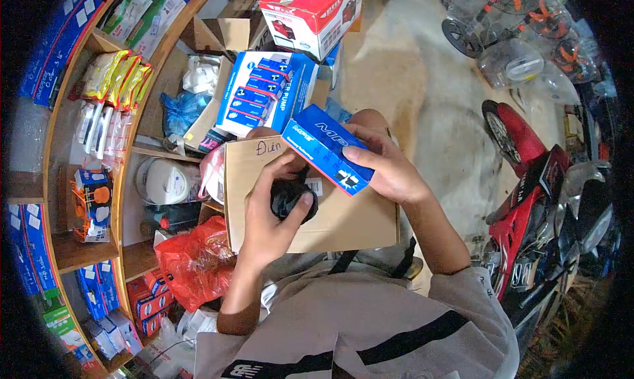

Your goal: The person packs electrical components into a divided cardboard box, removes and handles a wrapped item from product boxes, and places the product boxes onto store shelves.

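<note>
My left hand (272, 204) is wrapped round a black bundle (290, 195) that looks like something in dark plastic; its exact kind I cannot make out. In my right hand (388, 162) is a blue box (323, 141) with white lettering and a red edge, tilted, its near end beside the black bundle. Both are above a brown cardboard box (356, 224) on my lap, which has handwriting on its top left part. Beyond it, several small blue boxes (259, 93) lie in a row on a blue and white pump carton (300, 88).
A red and white carton (317, 15) stands at the back. Wooden shelves (125, 148) with packets and boxes line the left, with a red plastic bag (198, 263) near my left arm. A red motorbike (522, 200) and wrapped fans (528, 22) are on the right.
</note>
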Available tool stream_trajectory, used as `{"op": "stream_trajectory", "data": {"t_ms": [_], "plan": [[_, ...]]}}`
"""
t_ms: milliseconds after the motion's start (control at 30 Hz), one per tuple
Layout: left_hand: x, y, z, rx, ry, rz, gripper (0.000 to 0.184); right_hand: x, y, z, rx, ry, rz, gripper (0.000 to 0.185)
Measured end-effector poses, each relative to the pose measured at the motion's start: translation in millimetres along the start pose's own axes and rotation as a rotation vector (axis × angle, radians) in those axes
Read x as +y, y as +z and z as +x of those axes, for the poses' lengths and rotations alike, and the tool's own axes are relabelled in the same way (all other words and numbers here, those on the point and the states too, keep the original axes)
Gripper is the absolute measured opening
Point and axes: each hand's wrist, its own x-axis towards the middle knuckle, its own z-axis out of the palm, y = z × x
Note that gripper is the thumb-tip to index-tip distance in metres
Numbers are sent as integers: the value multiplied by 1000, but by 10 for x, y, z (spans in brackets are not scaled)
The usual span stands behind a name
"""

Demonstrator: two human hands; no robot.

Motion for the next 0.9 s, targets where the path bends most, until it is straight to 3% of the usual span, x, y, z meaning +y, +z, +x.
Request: {"op": "stream_trajectory", "data": {"t_ms": [67, 133, 233, 333, 433, 533, 600, 633, 700, 767, 833, 900], "plan": [[-3, -15, -2, -21, 23, 28, 64, -37, 42, -9, 19, -38, -84, 53], [-24, -67, 5, -45, 187, 44, 75, -104, 92, -41, 25, -78, -216, 58], [-143, -121, -15, -39, 158, -91, 84, -138, 124, -59, 28, -139, -392, 65], [-43, -100, -23, -32, 15, -46, 83, -124, 137, -48, 21, -188, -485, 69], [-107, -37, -3, 23, 118, 108, 74, -75, 132, -35, 51, -230, -417, 71], [-66, -26, -16, 27, 58, 121, 62, -53, 72, -53, 6, -218, -505, 67], [-153, -22, -11, 51, 74, 156, 56, 64, -6, -46, -14, -135, 61, 66], [-183, -20, -10, 70, 87, 192, 50, 39, -16, -36, -17, -135, 57, 66], [-148, -19, -13, 89, 64, 155, 48, -24, -21, -27, -318, -73, 295, 68], [-64, -13, -20, 106, 43, 118, 46, 27, 38, -15, -272, -94, 303, 77], [49, -13, -40, 143, -9, 37, 47, 140, -45, 65, -498, -151, 392, 85], [69, -24, -54, 158, 20, 24, 47, 136, -36, 30, -462, -102, 408, 87]]}}
